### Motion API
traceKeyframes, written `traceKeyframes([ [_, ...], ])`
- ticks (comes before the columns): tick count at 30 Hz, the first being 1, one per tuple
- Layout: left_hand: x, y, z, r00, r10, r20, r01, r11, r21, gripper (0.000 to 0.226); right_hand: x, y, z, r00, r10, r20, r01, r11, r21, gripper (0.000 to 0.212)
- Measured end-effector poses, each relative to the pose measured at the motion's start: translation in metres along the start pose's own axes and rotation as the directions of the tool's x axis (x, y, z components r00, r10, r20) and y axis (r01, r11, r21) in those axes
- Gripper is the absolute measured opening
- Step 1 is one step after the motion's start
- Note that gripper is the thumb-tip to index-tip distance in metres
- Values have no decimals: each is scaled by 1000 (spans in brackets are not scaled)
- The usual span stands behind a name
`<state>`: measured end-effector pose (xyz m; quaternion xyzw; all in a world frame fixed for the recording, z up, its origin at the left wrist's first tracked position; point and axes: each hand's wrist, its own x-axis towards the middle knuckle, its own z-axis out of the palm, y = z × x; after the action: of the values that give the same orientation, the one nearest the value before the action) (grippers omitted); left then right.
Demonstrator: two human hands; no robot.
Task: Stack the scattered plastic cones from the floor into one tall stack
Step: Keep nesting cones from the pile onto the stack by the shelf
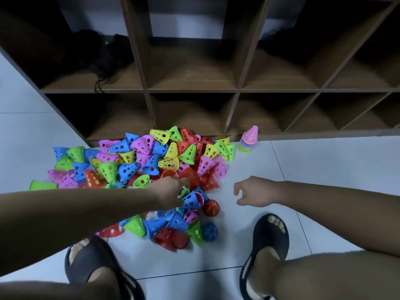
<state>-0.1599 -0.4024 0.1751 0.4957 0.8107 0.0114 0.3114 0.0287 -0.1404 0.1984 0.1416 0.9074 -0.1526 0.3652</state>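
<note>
Pale floor tiles (pixel 324 169) before a dark cubby shelf (pixel 194 90) are bearing a heap of perforated plastic cones (pixel 151 163), the left hand (pixel 171 190) reaching into it with its grip unclear, the right hand (pixel 257 191) hovering loosely curled and empty beside it, apart from the small cone stack (pixel 249 140).

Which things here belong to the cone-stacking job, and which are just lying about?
Job:
heap of scattered perforated plastic cones in many colours
short stack of cones topped by a purple one
left hand reaching into the heap
right hand, empty

Lying about:
red perforated plastic ball
blue perforated plastic ball
dark wooden cubby shelf
</note>
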Motion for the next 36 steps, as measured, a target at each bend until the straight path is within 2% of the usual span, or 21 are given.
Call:
traceKeyframes([
  [4,8,-3,33,998,-60,1,60,998,-7,68,41,4,23,999,10,-44,-7,997,79,41],
  [11,31,1,66,995,-99,-12,99,994,46,89,86,0,96,979,-112,-171,112,994,-10,56],
  [14,43,-1,76,997,-58,-47,62,995,79,92,103,-5,114,968,-120,-222,127,992,14,58],
  [21,67,-6,85,998,-7,-68,13,997,81,101,121,-2,135,930,-104,-352,120,993,23,37],
  [25,75,-20,98,995,75,-72,-58,975,216,99,119,5,143,890,-121,-439,159,986,51,28],
  [27,77,-28,106,984,148,-94,-115,948,298,94,122,9,146,868,-85,-489,134,989,66,26],
  [30,81,-37,110,966,219,-136,-166,931,325,90,129,15,143,825,-40,-564,98,992,73,26],
  [33,84,-41,104,942,267,-203,-202,936,289,89,136,30,135,793,9,-609,58,994,90,36],
  [36,84,-38,85,955,202,-215,-171,973,155,91,141,44,129,794,82,-602,-2,991,132,39],
])
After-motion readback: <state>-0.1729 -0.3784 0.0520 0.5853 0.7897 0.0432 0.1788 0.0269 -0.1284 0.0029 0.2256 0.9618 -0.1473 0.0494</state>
